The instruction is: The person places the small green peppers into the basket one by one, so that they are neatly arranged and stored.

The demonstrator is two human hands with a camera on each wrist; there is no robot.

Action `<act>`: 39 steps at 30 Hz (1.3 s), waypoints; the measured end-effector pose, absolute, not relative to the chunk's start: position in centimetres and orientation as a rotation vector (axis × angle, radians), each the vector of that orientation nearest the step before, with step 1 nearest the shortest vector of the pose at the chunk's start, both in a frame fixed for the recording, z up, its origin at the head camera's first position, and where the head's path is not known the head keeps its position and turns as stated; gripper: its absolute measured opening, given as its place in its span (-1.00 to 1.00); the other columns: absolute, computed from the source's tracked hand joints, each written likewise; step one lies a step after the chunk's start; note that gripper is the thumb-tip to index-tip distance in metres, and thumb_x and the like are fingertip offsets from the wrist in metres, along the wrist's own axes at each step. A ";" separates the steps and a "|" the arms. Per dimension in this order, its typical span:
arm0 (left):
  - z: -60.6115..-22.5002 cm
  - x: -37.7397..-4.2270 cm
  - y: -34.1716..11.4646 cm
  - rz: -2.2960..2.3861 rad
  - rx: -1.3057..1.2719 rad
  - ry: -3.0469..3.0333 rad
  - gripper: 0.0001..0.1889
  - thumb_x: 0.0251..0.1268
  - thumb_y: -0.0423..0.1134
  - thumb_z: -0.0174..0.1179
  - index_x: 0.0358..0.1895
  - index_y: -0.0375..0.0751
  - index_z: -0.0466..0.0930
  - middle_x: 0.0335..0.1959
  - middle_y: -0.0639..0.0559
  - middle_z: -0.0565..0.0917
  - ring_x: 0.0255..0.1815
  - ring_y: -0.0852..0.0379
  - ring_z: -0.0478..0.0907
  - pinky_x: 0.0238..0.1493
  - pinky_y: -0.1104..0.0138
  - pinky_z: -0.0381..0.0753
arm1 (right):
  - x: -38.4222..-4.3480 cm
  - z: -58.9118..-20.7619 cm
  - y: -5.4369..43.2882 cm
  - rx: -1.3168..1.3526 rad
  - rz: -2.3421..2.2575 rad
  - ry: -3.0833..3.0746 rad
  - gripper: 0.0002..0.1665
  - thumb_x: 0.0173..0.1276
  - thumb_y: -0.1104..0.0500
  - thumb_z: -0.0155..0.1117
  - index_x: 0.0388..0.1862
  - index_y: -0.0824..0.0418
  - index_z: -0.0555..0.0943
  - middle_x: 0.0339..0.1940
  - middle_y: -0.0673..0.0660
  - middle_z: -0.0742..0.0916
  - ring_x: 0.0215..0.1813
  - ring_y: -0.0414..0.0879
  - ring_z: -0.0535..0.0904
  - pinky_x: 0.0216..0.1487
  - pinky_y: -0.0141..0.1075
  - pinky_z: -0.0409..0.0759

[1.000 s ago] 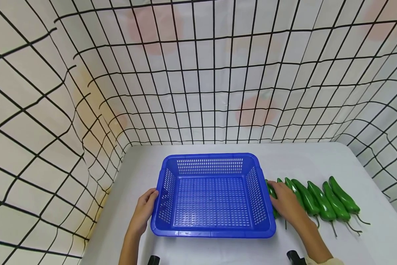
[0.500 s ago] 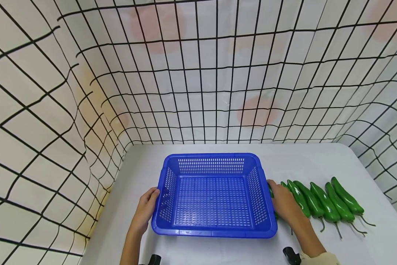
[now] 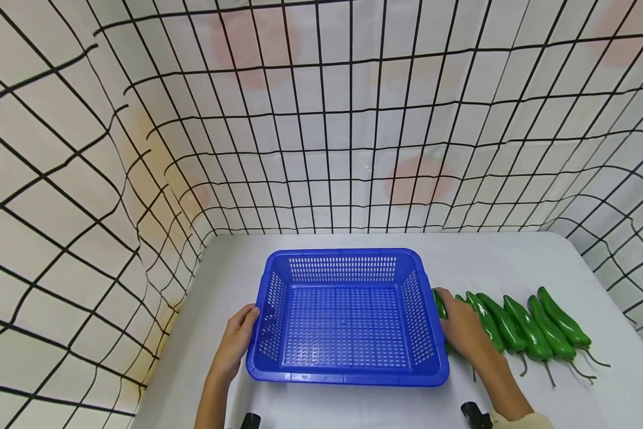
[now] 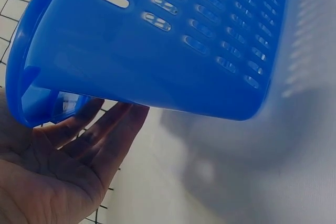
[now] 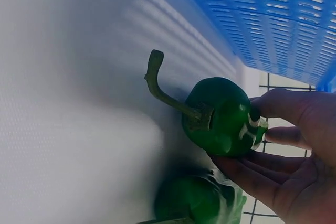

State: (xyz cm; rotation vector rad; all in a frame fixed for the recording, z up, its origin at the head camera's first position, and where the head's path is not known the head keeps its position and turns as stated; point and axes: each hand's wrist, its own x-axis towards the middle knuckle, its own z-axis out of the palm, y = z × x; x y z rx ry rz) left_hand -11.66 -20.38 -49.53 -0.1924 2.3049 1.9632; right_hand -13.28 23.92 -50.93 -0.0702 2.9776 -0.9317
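A blue plastic basket [image 3: 348, 378] with slotted sides stands on the white table, nothing inside it. My left hand [image 3: 232, 342] holds its left rim, the thumb over the top; in the left wrist view the fingers [image 4: 113, 140] lie beneath the rim. Beside the basket's right wall, my right hand [image 3: 463, 328] grips a green pepper [image 5: 218, 116] between thumb and fingers. Its curved stem points away from the palm, and in the head view the hand covers most of it. Just under that hand another green pepper [image 5: 186, 198] lies close by.
Several more green peppers [image 3: 527, 328] lie side by side in a slanted row to the right. Black wire mesh [image 3: 348, 149] with a pale sheet behind it encloses the table at the back and both sides. Dark wrist camera mounts show near the bottom edge.
The head view has shifted slightly. The left hand stays on the basket rim, and the right hand stays at the pepper beside the basket with only a small shift.
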 end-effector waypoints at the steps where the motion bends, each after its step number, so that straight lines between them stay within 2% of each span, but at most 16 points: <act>1: -49.5 -11.7 -20.4 1.966 -0.193 2.303 -0.58 0.64 -0.18 -0.16 0.25 -0.47 0.42 -0.03 -0.29 0.60 -0.08 -0.06 0.55 -0.08 0.33 0.56 | -13.3 -50.9 24.0 -0.073 -0.931 2.986 -0.30 0.39 0.23 0.26 0.43 0.44 0.28 0.22 0.56 0.53 0.25 0.51 0.42 0.14 0.39 0.37; 5: -49.4 -11.7 -20.3 1.973 -0.187 2.301 -0.58 0.64 -0.17 -0.16 0.25 -0.47 0.42 -0.02 -0.30 0.60 -0.08 -0.07 0.55 -0.09 0.33 0.57 | -13.3 -50.5 24.2 -0.083 -0.928 3.003 -0.31 0.40 0.23 0.25 0.42 0.46 0.29 0.21 0.57 0.53 0.23 0.52 0.42 0.12 0.38 0.40; 13: -49.5 -11.7 -20.2 1.968 -0.171 2.324 -0.59 0.64 -0.18 -0.17 0.23 -0.46 0.44 -0.04 -0.29 0.60 -0.09 -0.06 0.55 -0.08 0.33 0.57 | -13.4 -49.8 24.6 -0.076 -0.872 3.052 -0.31 0.37 0.26 0.26 0.41 0.47 0.29 0.11 0.60 0.57 0.11 0.52 0.52 -0.04 0.32 0.50; 19: -49.5 -11.7 -20.2 1.951 -0.185 2.341 -0.60 0.64 -0.18 -0.16 0.22 -0.44 0.45 -0.05 -0.29 0.60 -0.10 -0.06 0.54 -0.08 0.33 0.56 | -13.5 -48.8 25.1 -0.027 -0.846 3.037 -0.27 0.38 0.20 0.26 0.42 0.47 0.26 0.06 0.62 0.58 -0.09 0.38 0.61 -0.25 0.16 0.58; 30: -49.5 -11.7 -20.2 1.937 -0.193 2.336 -0.59 0.65 -0.19 -0.17 0.23 -0.47 0.42 -0.05 -0.27 0.59 -0.10 -0.05 0.53 -0.09 0.32 0.55 | -13.7 -47.7 25.6 -0.007 -0.823 3.028 -0.25 0.39 0.18 0.26 0.44 0.46 0.23 0.11 0.62 0.55 -0.02 0.38 0.58 -0.15 0.23 0.58; 39: -49.4 -11.6 -20.2 1.930 -0.185 2.341 -0.59 0.65 -0.18 -0.19 0.24 -0.46 0.41 -0.03 -0.28 0.59 -0.10 -0.05 0.53 -0.09 0.32 0.55 | -13.6 -46.3 25.8 -0.004 -0.853 3.038 -0.26 0.41 0.17 0.25 0.44 0.45 0.24 0.09 0.62 0.56 -0.08 0.34 0.60 -0.22 0.18 0.63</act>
